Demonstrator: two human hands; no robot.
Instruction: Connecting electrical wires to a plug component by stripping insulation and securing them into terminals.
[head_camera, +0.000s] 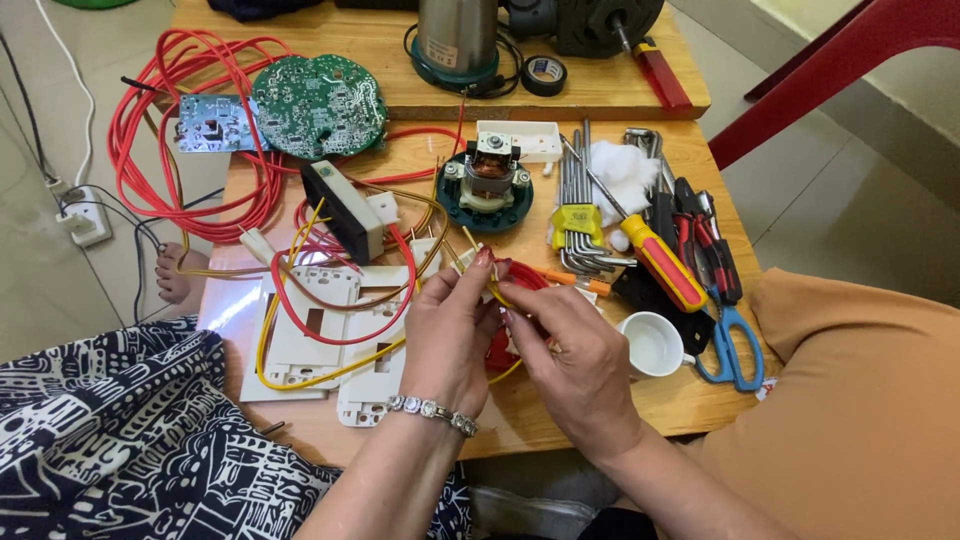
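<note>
The thin yellow insulated wire (492, 283) was held above the wooden table (690, 390), pinched between the fingertips of both hands just in front of a small electric motor on a dark green round base (489, 180). In the head view, the left hand (452, 335), with a beaded silver bracelet (433, 411) on its wrist, was closed on the wire from the left, and the right hand (572, 360) was closed on the same wire from the right, the two hands touching. A red wire loop (517, 275) was seen just behind the fingers. White plastic switch plates (320, 340) lay to the left of the hands, crossed by red and yellow wires. To the right, a white round cup (652, 345) stood near the right hand, with blue-handled scissors (730, 345) beside it and a red and yellow handled screwdriver (655, 255) further back. A round green circuit board (320, 105) lay at the far left.
</note>
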